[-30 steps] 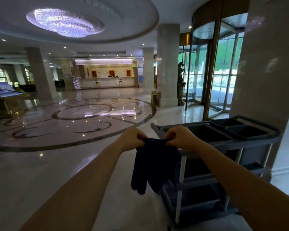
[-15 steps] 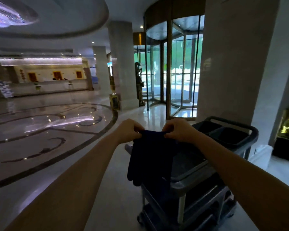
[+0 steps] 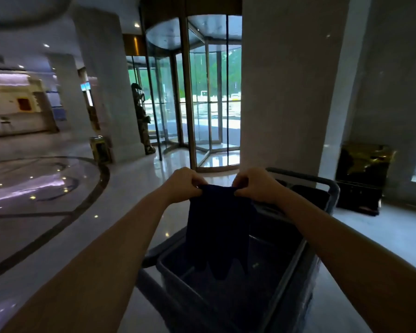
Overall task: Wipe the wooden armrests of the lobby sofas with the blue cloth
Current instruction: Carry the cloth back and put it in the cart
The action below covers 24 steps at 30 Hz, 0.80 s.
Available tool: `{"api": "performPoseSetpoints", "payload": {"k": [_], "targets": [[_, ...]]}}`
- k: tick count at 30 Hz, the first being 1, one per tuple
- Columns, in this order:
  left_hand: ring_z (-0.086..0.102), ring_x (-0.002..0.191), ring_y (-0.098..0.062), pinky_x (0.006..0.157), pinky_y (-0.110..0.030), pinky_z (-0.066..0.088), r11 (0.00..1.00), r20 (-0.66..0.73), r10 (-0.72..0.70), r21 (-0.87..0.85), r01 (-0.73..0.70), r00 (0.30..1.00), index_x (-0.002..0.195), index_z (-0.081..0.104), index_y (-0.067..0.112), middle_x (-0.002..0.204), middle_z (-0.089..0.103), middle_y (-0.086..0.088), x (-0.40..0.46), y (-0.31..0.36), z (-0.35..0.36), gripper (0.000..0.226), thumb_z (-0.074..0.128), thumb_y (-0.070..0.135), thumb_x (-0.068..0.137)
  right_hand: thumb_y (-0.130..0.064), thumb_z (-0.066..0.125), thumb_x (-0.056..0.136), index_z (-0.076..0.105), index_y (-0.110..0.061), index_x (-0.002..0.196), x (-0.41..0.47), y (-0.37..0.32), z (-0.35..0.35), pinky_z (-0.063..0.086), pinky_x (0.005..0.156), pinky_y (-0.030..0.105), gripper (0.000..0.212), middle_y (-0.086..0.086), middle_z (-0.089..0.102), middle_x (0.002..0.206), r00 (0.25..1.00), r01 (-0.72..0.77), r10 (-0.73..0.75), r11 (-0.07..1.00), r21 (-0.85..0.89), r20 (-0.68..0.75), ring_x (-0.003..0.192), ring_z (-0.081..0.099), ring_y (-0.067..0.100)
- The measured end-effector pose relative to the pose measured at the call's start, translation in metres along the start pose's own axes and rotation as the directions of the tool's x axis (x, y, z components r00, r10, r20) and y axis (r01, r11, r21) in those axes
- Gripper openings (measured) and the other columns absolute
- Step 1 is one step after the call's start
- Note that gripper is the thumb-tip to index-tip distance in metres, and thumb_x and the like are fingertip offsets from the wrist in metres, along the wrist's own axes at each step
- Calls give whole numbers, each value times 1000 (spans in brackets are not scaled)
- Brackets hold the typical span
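Note:
A dark blue cloth [image 3: 217, 227] hangs in front of me over a grey cleaning cart [image 3: 305, 258]. My left hand [image 3: 184, 185] pinches its top left corner and my right hand [image 3: 256, 186] pinches its top right corner, so the cloth drapes down in folds over the cart's top tray. Both arms are stretched forward. No sofa or wooden armrest is in view.
A wide stone pillar [image 3: 288, 92] rises right behind the cart. A glass revolving door [image 3: 202, 104] stands beyond it, with a dark statue [image 3: 142, 118] to its left. A black and gold cabinet [image 3: 363, 176] sits at the right. Polished marble floor [image 3: 58, 200] spreads to the left.
The view has swung to the right, from the lobby centre toward the revolving door and pillar. Both hands keep holding the cloth's top corners over the cart, which now looks closer.

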<state>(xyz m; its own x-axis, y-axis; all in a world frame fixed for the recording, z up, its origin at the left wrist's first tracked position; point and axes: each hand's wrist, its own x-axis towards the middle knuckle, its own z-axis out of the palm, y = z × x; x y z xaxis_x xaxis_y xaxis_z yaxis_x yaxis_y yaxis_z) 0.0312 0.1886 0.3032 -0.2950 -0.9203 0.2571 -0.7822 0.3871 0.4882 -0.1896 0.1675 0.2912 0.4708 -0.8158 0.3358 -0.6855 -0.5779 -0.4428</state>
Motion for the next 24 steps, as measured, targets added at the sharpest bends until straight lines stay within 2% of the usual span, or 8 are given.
{"api": "performPoseSetpoints", "payload": {"k": [3, 5, 9, 13, 16, 18, 22, 24], "targets": [[59, 63, 0, 62, -13, 48, 999, 60, 25, -43, -23, 998, 96, 72, 10, 80, 67, 0, 34, -27, 18, 20, 66, 4, 77, -7, 70, 73, 71, -8, 85, 18, 22, 13, 40, 59, 1, 12, 0, 66, 79, 995, -96, 96, 995, -17, -21, 68, 58, 4], [60, 65, -4, 61, -14, 49, 998, 96, 40, -60, -34, 995, 96, 72, 9, 81, 67, -1, 52, -44, 32, 21, 65, 3, 77, -9, 70, 72, 71, -11, 85, 26, 35, 24, 40, 63, 4, 13, 1, 69, 83, 987, -158, 157, 987, -34, -32, 75, 60, 7], [60, 62, -1, 61, -13, 46, 989, 175, 125, -98, -109, 977, 95, 73, 11, 81, 69, -2, 88, -78, 59, 23, 64, 3, 75, -12, 71, 71, 71, -15, 85, 37, 59, 51, 41, 71, 14, 14, -2, 66, 82, 955, -292, 288, 955, -46, -76, 76, 59, 7], [60, 64, 2, 62, -7, 43, 975, 261, 207, -135, -177, 943, 90, 74, 18, 77, 69, 5, 115, -109, 87, 26, 64, 4, 71, -12, 72, 70, 71, -17, 83, 38, 76, 84, 35, 64, 4, 14, -9, 61, 75, 904, -423, 417, 905, -46, -96, 71, 56, 2], [58, 58, 7, 58, 0, 40, 962, 355, 262, -169, -213, 898, 89, 75, 18, 77, 71, 2, 130, -128, 111, 31, 61, 0, 69, -11, 70, 69, 72, -14, 84, 35, 88, 109, 35, 59, 1, 15, -8, 61, 74, 854, -517, 511, 854, -50, -102, 70, 54, 2], [57, 58, 3, 59, -4, 42, 955, 404, 287, -186, -230, 868, 88, 75, 15, 79, 73, -4, 137, -138, 126, 32, 59, -2, 67, -10, 70, 69, 71, -15, 83, 31, 94, 126, 36, 57, 0, 15, -8, 61, 73, 812, -579, 574, 814, -31, -102, 69, 54, 2], [61, 71, -3, 68, -11, 42, 954, 490, 292, -215, -211, 821, 91, 75, 12, 83, 73, -3, 140, -158, 159, 29, 61, -1, 69, -10, 69, 68, 71, -15, 82, 20, 106, 159, 37, 56, 4, 15, -8, 61, 73, 742, -669, 668, 743, -2, -59, 69, 54, 3], [63, 75, -6, 72, -14, 45, 953, 532, 292, -235, -193, 795, 91, 74, 12, 86, 73, -5, 140, -166, 176, 27, 62, 1, 70, -9, 69, 68, 71, -14, 82, 14, 115, 173, 37, 55, 2, 16, -7, 60, 72, 706, -707, 707, 707, 18, -49, 68, 54, 2]]}}
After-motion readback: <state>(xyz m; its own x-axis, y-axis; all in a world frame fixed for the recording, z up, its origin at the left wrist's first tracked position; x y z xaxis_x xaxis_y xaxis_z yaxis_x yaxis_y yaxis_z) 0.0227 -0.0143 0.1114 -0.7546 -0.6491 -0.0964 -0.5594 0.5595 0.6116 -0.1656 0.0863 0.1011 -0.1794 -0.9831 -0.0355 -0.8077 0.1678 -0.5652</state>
